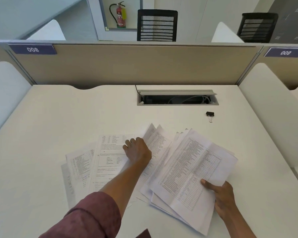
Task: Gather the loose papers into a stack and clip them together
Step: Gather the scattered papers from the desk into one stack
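**Loose papers: halfway gathered, clip still waiting**

Loose papers (110, 160) are still fanned across the near middle of the desk (50, 121), so from where I'm watching we're squarely in the gathering step, not the clipping one. The right hand (220, 194) has a messy bundle of printed sheets (189, 169) pinched at its near right corner, thumb on top, the rest of the fingers tucked underneath. That bundle is skewed, edges nowhere near flush. The left hand (138, 152) is stretched out over the sheets lying flat to the left, knuckles up, fingers (127, 143) curled down onto the paper. Looks like it's pressing or dragging a page, but I honestly can't tell whether it has actually grasped one.

The binder clip (210, 115) sits untouched on the desk, farther back and to the right, well apart from the pile.

My guess at what's next: slide the left-side sheets over into the bundle, then tap everything square before reaching for the clip. That splayed stack won't clip cleanly as it is.

Container-wise, the only thing is the cable box (177, 98) recessed in the desk with its lid flipped up. Inside I can see a few pale cables and that's it. No papers in there.
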Demonstrator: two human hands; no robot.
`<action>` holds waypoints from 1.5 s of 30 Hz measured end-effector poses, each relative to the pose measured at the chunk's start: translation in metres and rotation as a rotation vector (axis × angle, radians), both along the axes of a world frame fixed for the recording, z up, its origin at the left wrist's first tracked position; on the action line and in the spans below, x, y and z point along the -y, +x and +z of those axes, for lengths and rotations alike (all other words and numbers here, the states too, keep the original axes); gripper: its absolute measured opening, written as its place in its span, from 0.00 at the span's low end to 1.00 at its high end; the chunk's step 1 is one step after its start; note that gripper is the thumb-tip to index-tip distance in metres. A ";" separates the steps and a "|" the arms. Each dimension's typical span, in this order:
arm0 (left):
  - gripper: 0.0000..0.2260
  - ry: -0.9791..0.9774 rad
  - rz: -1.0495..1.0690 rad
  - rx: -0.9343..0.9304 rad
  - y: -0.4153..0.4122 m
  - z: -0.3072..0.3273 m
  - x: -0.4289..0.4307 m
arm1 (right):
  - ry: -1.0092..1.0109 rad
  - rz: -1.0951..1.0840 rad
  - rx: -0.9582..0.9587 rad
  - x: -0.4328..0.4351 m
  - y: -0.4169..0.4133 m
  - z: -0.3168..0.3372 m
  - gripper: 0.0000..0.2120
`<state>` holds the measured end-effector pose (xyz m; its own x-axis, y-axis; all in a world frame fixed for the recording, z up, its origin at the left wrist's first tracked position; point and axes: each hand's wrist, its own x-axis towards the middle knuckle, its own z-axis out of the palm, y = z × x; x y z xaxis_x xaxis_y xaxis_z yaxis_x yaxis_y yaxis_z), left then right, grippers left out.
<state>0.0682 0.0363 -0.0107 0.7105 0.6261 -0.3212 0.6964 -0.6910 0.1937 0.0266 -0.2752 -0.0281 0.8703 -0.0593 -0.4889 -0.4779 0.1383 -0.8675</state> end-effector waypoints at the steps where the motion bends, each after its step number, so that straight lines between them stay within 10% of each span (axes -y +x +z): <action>1: 0.15 -0.061 -0.001 0.016 -0.001 0.002 -0.001 | -0.004 -0.002 0.000 -0.001 -0.001 0.002 0.23; 7: 0.18 -0.385 -0.121 0.132 -0.006 0.015 -0.006 | 0.014 0.001 0.009 -0.002 -0.002 0.004 0.22; 10: 0.20 -0.680 -0.199 0.247 -0.011 0.018 -0.009 | 0.020 -0.005 0.018 -0.005 -0.006 0.008 0.39; 13: 0.20 -0.953 -0.185 0.300 -0.024 0.019 -0.007 | 0.034 -0.016 0.032 -0.007 -0.005 0.011 0.22; 18: 0.17 -1.229 -0.153 0.375 -0.047 0.019 0.003 | 0.069 -0.066 0.004 -0.010 0.000 0.012 0.23; 26: 0.15 -1.288 0.021 0.350 -0.067 0.035 0.030 | 0.063 0.036 0.046 -0.014 -0.003 0.008 0.43; 34: 0.09 -1.022 -0.200 0.678 -0.066 0.054 0.046 | -0.060 -0.036 0.321 -0.021 0.002 0.064 0.20; 45: 0.13 -1.140 -0.062 0.748 -0.061 0.079 0.050 | -0.137 -0.022 0.507 -0.020 -0.005 0.098 0.20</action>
